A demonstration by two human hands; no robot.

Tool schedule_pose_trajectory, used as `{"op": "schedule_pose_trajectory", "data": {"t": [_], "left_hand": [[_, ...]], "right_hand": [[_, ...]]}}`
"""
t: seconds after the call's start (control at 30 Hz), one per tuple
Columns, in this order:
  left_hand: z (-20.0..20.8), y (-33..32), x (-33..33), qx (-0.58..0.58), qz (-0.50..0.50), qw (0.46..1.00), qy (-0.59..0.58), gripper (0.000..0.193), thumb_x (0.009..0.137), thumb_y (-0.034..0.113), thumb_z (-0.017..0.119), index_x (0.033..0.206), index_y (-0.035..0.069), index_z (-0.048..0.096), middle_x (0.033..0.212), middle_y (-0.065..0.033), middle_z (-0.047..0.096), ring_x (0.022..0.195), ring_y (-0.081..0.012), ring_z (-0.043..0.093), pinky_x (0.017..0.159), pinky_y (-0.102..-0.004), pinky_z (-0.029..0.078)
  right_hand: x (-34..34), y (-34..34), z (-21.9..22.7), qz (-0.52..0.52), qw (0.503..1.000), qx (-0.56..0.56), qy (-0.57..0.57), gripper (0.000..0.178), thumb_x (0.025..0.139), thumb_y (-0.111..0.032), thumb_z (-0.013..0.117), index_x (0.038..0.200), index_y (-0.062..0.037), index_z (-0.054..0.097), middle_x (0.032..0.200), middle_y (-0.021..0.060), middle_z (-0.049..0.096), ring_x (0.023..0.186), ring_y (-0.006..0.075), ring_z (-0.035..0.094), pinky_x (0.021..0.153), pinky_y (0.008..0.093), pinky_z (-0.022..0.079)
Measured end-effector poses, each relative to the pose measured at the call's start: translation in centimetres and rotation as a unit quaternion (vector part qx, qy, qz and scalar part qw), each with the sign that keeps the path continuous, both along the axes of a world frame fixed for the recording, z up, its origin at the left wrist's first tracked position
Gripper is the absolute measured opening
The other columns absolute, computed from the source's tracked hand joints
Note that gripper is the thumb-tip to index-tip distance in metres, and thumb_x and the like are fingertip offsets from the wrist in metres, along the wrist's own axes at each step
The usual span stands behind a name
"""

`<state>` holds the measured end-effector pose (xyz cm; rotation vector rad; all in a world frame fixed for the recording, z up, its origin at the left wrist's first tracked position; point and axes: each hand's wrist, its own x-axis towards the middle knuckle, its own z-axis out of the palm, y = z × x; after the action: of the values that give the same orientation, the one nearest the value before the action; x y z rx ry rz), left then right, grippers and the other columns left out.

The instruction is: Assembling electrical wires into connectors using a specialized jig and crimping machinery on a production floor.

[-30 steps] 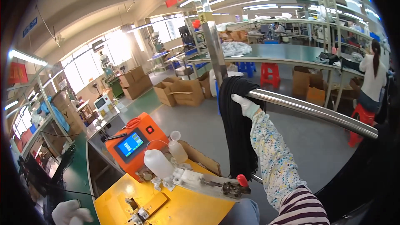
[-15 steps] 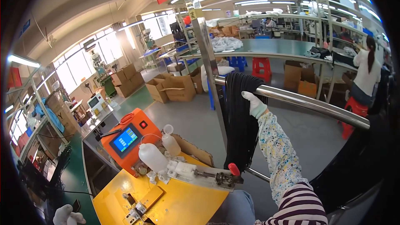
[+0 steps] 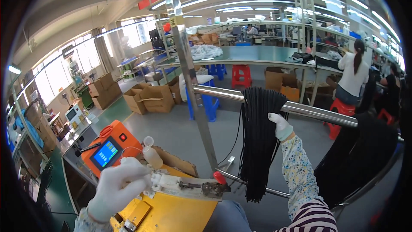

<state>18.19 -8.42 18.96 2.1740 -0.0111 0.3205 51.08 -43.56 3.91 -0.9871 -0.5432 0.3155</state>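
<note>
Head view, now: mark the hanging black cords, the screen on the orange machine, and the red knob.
Black cords [image 3: 258, 144]: head view, middle of the hanging strands.
Screen [image 3: 106, 154]: head view, centre of the lit blue display.
Red knob [image 3: 219, 177]: head view, middle of its side.

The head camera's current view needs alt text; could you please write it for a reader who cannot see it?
A person's white-gloved right hand touches a bundle of black cords draped over a metal rail, while the gloved left hand is raised near a yellow worktable. An orange machine with a lit screen stands at left, in a workshop.
</note>
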Motion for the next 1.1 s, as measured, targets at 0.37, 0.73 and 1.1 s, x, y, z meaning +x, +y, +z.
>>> {"op": "schedule_pose_trajectory", "data": {"t": [0.37, 0.73, 1.1], "left_hand": [[-2.6, -17.6, 29.0, 0.244, -0.124, 0.924, -0.268, 0.041, 0.084, 0.034, 0.058, 0.117, 0.008, 0.062, 0.119, -0.0127, 0.060, 0.107, -0.0318, 0.057, 0.092, -0.0404, 0.045], [-6.2, -21.7, 34.1, 0.294, -0.171, 0.903, -0.262, 0.039, 0.087, 0.039, 0.057, 0.119, 0.020, 0.063, 0.128, -0.0096, 0.055, 0.122, -0.0256, 0.046, 0.104, -0.0415, 0.030], [-7.1, -21.4, 35.2, 0.263, -0.176, 0.919, -0.233, 0.040, 0.088, 0.042, 0.053, 0.124, 0.025, 0.061, 0.134, -0.0067, 0.052, 0.127, -0.0265, 0.040, 0.111, -0.0495, 0.017]], "right_hand": [[-4.8, -0.4, 1.4, -0.387, 0.903, -0.106, -0.151, 0.040, 0.075, -0.010, 0.078, 0.109, 0.0047, 0.064, 0.101, 0.0076, 0.068, 0.092, 0.0146, 0.063, 0.084, 0.0289, 0.051], [-6.9, -7.2, 1.8, -0.235, 0.970, -0.064, -0.010, 0.032, 0.081, -0.011, 0.069, 0.111, -0.0010, 0.063, 0.098, 0.0044, 0.066, 0.087, 0.0159, 0.063, 0.077, 0.0282, 0.051], [-5.0, -7.5, -0.1, 0.012, 0.993, 0.113, -0.039, 0.040, 0.087, -0.014, 0.059, 0.124, 0.0018, 0.054, 0.109, 0.0115, 0.064, 0.100, 0.0243, 0.061, 0.089, 0.0375, 0.049]]}}
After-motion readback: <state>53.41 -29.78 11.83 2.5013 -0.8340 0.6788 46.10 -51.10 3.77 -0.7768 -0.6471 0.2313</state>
